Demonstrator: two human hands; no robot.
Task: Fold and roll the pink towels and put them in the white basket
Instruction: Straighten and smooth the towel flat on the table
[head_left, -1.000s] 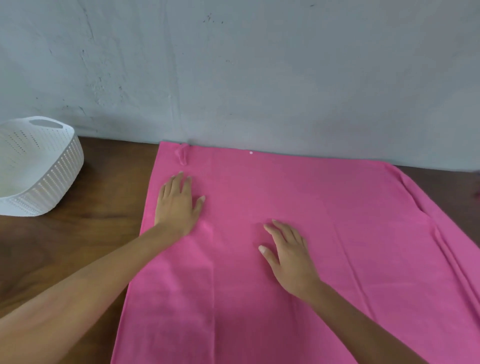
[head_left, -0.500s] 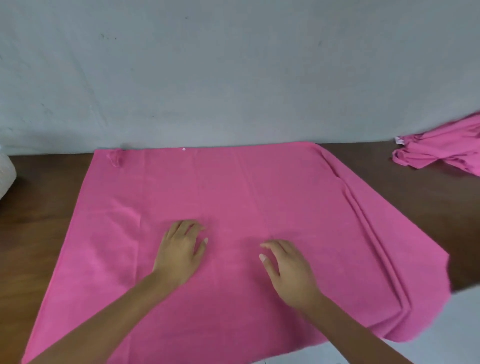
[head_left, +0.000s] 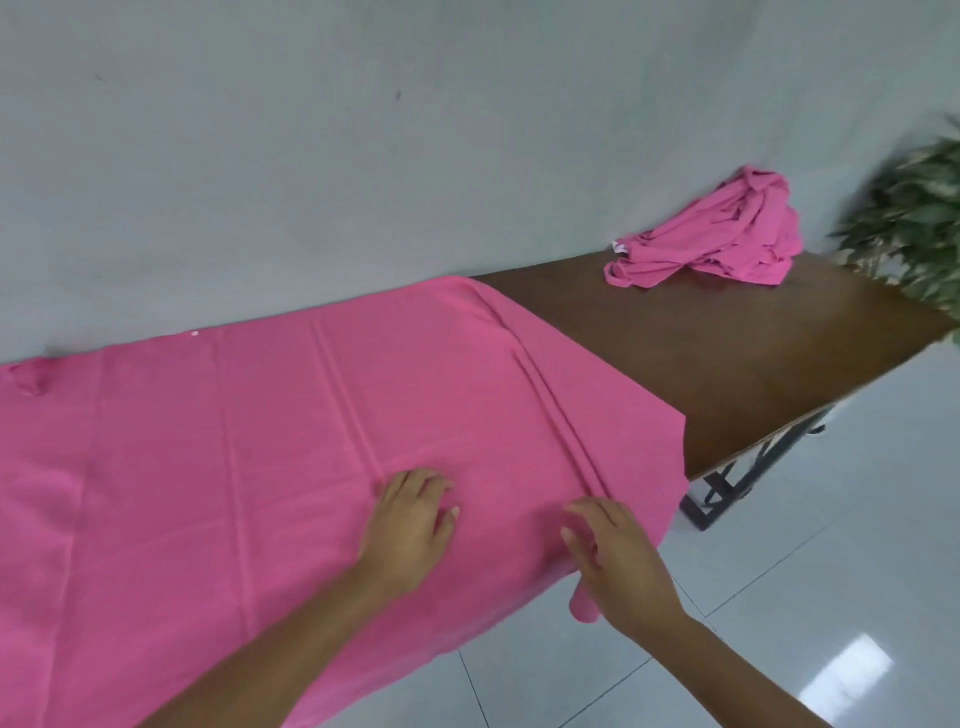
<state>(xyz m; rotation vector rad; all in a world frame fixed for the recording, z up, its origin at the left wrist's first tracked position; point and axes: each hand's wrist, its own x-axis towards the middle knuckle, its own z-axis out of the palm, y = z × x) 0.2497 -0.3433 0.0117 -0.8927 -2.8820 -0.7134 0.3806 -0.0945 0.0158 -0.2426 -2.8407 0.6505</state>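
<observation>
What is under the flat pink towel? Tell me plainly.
The dark brown wooden table, visible past the right edge of the flat pink towel. Anything beneath the cloth is hidden. The left hand and right hand rest on top.

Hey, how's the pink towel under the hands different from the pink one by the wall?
The spread towel lies flat; the far towel is bunched in a heap. The left hand and right hand rest on the spread towel; no hand touches the far towel. Both are pink.
</observation>
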